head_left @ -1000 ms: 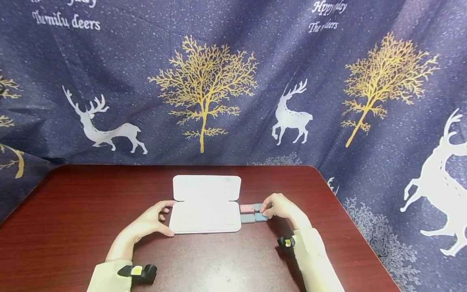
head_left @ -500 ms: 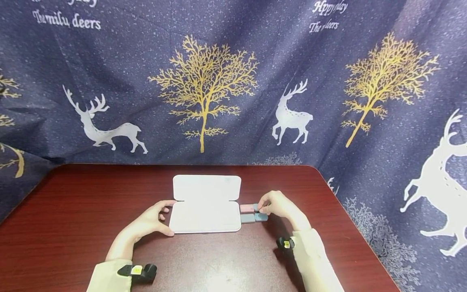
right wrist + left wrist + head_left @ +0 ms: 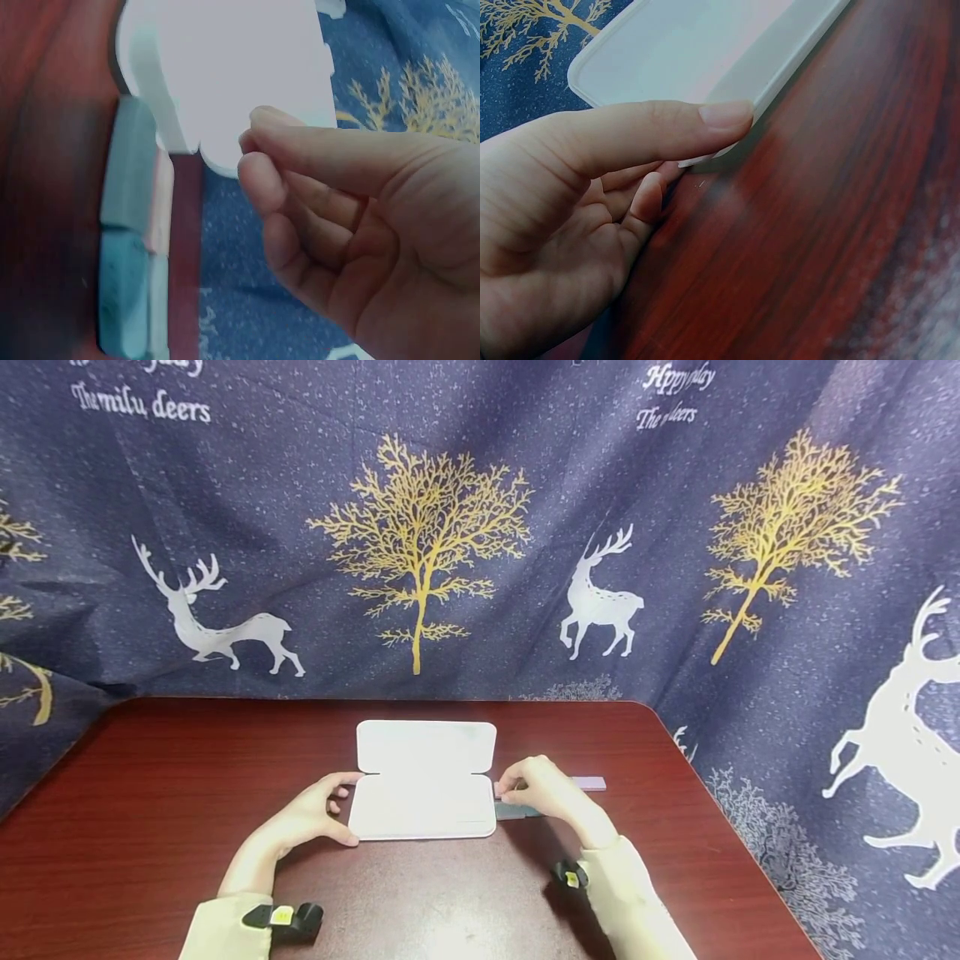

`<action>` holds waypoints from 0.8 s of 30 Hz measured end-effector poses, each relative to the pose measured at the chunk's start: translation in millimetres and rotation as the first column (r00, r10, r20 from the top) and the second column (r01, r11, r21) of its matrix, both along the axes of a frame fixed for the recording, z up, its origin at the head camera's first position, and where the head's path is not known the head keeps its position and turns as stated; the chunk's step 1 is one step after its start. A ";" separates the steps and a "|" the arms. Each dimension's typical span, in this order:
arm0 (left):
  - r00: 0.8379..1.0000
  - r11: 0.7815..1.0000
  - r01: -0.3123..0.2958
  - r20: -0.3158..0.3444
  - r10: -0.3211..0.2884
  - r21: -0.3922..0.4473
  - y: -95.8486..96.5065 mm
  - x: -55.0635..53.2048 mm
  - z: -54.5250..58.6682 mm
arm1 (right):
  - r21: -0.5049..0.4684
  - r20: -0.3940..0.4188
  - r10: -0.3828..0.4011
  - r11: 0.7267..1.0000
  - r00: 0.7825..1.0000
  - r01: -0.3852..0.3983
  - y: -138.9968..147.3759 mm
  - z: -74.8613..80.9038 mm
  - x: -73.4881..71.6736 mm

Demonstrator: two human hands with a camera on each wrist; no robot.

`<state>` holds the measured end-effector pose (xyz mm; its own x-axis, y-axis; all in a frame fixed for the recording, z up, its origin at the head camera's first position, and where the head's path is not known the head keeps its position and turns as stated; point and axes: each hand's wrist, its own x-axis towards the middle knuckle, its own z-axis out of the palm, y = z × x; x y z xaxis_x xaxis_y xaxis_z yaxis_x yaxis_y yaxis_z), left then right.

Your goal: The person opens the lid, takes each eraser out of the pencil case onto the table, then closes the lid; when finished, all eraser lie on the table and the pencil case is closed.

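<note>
A white case (image 3: pixel 422 810) lies opened flat on the table, its lid (image 3: pixel 425 746) folded back. My left hand (image 3: pixel 303 817) holds the left end of the case, thumb on the front edge and fingers at the back corner. Beside the right end, small blocks lie in two rows: grey-blue (image 3: pixel 127 165), teal (image 3: pixel 124 292), pink (image 3: pixel 161 202) and pale grey (image 3: pixel 157 307). My right hand (image 3: pixel 551 789) is above these blocks, fingertips near the pink one. Its fingers are curled and thumb and forefinger meet, with nothing visible between them. From above, the hand hides part of the blocks.
A short lilac bar (image 3: pixel 590 783) lies on the table behind my right hand. The dark red table (image 3: pixel 225 743) ends at a rounded far edge. Behind it hangs a dark blue cloth (image 3: pixel 480 568) printed with trees and deer.
My right hand has moved left, from the outer blue block past the grey one towards the pink block and the case. The lilac bar has come into sight. The left hand stays put.
</note>
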<state>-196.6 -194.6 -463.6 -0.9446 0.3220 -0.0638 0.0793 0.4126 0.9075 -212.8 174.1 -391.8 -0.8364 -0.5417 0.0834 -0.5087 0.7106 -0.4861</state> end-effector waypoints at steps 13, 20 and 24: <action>1.000 1.000 -0.008 0.006 0.008 -0.018 0.2 0.1 0.2 | -0.013 0.116 0.122 0.993 0.986 -0.121 -24.0 -5.7 9.7; 1.000 1.000 -0.017 0.023 0.017 -0.023 0.5 -1.9 0.1 | 0.046 0.100 0.133 0.989 0.986 -0.138 -29.9 -8.1 11.4; 1.000 1.000 -0.020 0.024 0.020 -0.019 0.8 -2.4 -0.2 | 0.057 0.119 0.131 0.989 0.984 -0.139 -31.2 -9.7 11.5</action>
<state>-199.0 -193.8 -463.8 -0.9489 0.3016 -0.0928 0.0488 0.4308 0.9011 -201.4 143.0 -401.4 -0.7573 -0.6514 -0.0478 -0.5454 0.6710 -0.5023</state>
